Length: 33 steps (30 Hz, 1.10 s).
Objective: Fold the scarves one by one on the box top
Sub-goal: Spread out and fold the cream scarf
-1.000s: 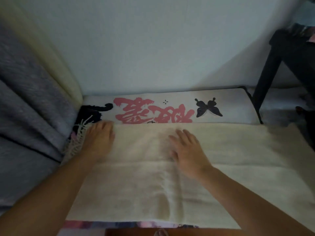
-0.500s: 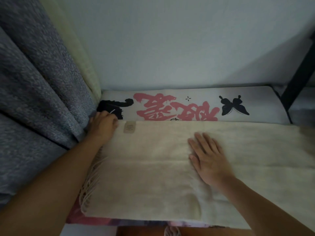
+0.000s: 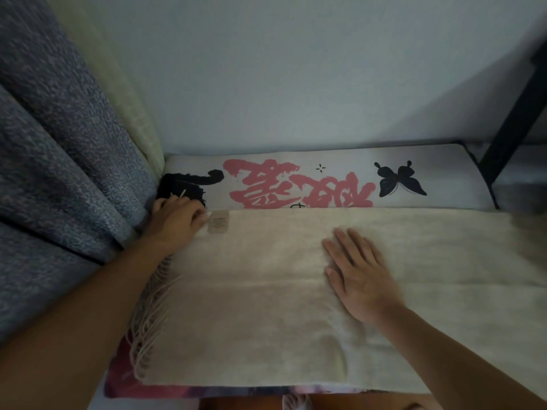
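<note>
the cream scarf (image 3: 281, 291) lies on the box top (image 3: 444, 170), long axis running left to right. the left hand (image 3: 174, 223) pinches its far left corner beside the label (image 3: 218, 221) — print too small to read. the right hand (image 3: 359, 273) presses flat mid-scarf, fingers straight — nearer the middle.

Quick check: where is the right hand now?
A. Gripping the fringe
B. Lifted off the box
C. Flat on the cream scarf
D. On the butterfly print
C: the right hand lies with straight fingers flat on the cream scarf, near its middle.
</note>
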Each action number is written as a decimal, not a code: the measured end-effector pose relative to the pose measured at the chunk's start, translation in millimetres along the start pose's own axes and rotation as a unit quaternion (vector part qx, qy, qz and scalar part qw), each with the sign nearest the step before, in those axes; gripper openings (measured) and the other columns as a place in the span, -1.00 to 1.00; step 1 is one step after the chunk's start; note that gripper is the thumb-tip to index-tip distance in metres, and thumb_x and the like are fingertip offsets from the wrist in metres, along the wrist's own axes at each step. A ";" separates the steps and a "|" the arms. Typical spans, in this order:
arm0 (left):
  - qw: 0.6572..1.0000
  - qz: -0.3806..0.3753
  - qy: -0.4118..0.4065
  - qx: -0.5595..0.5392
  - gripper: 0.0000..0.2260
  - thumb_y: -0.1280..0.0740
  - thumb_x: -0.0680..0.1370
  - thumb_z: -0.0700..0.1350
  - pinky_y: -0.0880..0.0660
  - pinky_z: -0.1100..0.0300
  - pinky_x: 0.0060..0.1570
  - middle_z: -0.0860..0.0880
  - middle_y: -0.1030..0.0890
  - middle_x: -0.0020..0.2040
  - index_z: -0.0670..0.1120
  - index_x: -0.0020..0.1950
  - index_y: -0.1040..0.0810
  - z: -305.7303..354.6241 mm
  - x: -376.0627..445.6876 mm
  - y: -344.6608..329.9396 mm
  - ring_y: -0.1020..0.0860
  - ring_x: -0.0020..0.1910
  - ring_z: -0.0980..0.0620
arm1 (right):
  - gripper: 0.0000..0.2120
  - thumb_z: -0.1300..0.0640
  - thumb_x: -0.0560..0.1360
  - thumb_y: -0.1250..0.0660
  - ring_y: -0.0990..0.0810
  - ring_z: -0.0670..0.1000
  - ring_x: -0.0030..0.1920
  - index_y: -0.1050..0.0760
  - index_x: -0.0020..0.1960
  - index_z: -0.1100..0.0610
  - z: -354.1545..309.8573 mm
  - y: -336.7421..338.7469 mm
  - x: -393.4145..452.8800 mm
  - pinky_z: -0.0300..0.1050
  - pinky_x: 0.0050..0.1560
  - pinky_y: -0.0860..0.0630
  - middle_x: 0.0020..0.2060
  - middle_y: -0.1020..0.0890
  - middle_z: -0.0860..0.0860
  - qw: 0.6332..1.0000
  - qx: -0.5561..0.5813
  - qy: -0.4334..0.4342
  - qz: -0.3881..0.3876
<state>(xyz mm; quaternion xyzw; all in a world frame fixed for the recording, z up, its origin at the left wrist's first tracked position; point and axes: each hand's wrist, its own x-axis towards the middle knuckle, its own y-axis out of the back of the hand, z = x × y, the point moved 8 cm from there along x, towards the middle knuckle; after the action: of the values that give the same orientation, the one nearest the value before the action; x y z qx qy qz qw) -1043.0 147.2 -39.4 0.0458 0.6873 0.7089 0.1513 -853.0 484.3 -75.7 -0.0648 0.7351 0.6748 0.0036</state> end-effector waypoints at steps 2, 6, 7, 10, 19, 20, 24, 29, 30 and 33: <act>1.000 -0.004 0.014 -0.020 -0.87 -0.31 0.60 0.11 -0.24 -0.03 0.21 0.08 -0.44 -0.05 0.11 -0.10 -0.49 -3.6 0.2 -2.2 -0.39 0.06 0.00 | -0.43 -0.18 0.66 0.09 0.00 0.13 0.61 -0.14 0.61 0.00 0.4 0.5 0.6 0.15 0.56 -0.06 0.60 -0.14 0.05 1.000 0.007 -0.001 -0.001; 0.998 0.052 0.005 -0.034 -0.81 -0.28 0.64 -0.04 -0.28 -0.05 0.19 0.07 -0.42 -0.18 0.02 -0.17 -0.42 4.4 2.7 17.7 -0.45 -0.04 -0.06 | -0.44 -0.19 0.67 0.07 0.02 0.13 0.61 -0.12 0.61 0.00 1.8 0.1 1.2 0.15 0.57 -0.03 0.60 -0.12 0.05 1.000 0.013 0.001 -0.006; 0.996 0.081 0.011 -0.036 -0.81 -0.26 0.65 -0.07 -0.28 -0.05 0.17 0.07 -0.41 -0.20 0.00 -0.17 -0.41 3.9 3.4 26.2 -0.46 -0.06 -0.08 | -0.43 -0.19 0.67 0.08 0.03 0.13 0.61 -0.10 0.62 -0.01 1.7 -0.2 0.9 0.14 0.57 -0.02 0.61 -0.11 0.06 1.000 0.009 0.003 -0.009; 0.996 0.077 0.038 0.004 -0.83 -0.25 0.65 -0.04 -0.27 -0.04 0.15 0.00 -0.47 -0.10 0.00 -0.14 -0.41 2.7 10.3 26.2 -0.45 0.02 -0.11 | -0.41 -0.23 0.66 0.08 0.07 0.17 0.61 -0.05 0.63 -0.04 4.4 0.8 1.4 0.17 0.56 -0.02 0.62 -0.04 0.08 1.000 -0.001 -0.003 -0.017; 0.994 0.098 0.038 -0.038 -0.48 -0.34 0.50 -0.19 -0.18 -0.24 0.47 -0.21 -0.35 0.46 -0.11 0.47 -0.41 95.0 -47.8 12.0 -0.25 0.46 -0.28 | -0.36 -0.28 0.63 0.26 0.22 0.16 0.61 0.08 0.64 -0.05 -0.6 1.2 7.8 0.22 0.57 0.09 0.63 0.09 0.06 0.999 0.012 -0.016 -0.034; 0.995 0.083 0.009 -0.060 -0.48 -0.33 0.52 -0.14 -0.18 -0.23 0.48 -0.18 -0.34 0.48 -0.10 0.49 -0.41 129.1 -69.4 2.3 -0.25 0.48 -0.25 | -0.38 -0.25 0.65 0.24 0.18 0.17 0.61 0.04 0.64 -0.02 -4.6 5.7 6.1 0.24 0.57 0.05 0.63 0.06 0.07 0.999 0.019 -0.018 -0.023; 0.995 0.021 -0.054 -0.079 -0.46 -0.16 0.61 0.14 -0.16 -0.23 0.50 -0.18 -0.29 0.55 0.00 0.57 -0.33 236.7 -135.9 -52.4 -0.20 0.55 -0.26 | -0.46 -0.10 0.70 0.12 0.14 0.18 0.61 0.01 0.64 0.06 4.2 24.9 -28.7 0.18 0.59 0.14 0.63 0.03 0.09 0.999 0.048 -0.001 0.013; 0.998 0.012 -0.050 -0.023 -0.41 -0.01 0.61 0.23 -0.06 -0.27 0.50 -0.21 -0.24 0.59 0.05 0.60 -0.26 250.3 -140.7 -75.2 -0.16 0.55 -0.34 | -0.38 -0.21 0.63 0.33 0.07 0.22 0.61 0.05 0.64 -0.02 199.7 16.7 -152.3 0.16 0.58 0.15 0.62 0.03 0.11 0.963 0.009 -0.263 -0.061; 0.999 -0.004 -0.046 -0.015 -0.40 0.05 0.61 0.25 -0.05 -0.28 0.51 -0.20 -0.21 0.60 0.06 0.62 -0.22 251.0 -140.1 -78.0 -0.14 0.56 -0.34 | -0.39 -0.15 0.64 0.27 -0.08 0.27 0.57 -0.07 0.62 0.05 239.5 26.6 -185.5 0.23 0.56 0.01 0.59 -0.10 0.19 0.936 0.014 -0.346 -0.067; 0.997 -0.068 -0.028 0.010 -0.36 0.21 0.59 0.29 0.01 -0.29 0.52 -0.16 -0.03 0.65 0.12 0.65 -0.02 255.2 -139.5 -79.6 0.00 0.59 -0.31 | -0.56 0.10 0.53 -0.04 -0.44 0.31 0.22 -0.44 0.32 0.25 279.0 67.8 -243.9 0.25 0.20 -0.41 0.26 -0.47 0.26 0.930 -0.003 -0.368 0.002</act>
<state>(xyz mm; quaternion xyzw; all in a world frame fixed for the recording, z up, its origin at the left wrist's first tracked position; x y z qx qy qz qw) -828.8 354.4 -85.2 0.0203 0.6916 0.6882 0.2184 -640.9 788.8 -10.7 0.1890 0.6804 0.6535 0.2724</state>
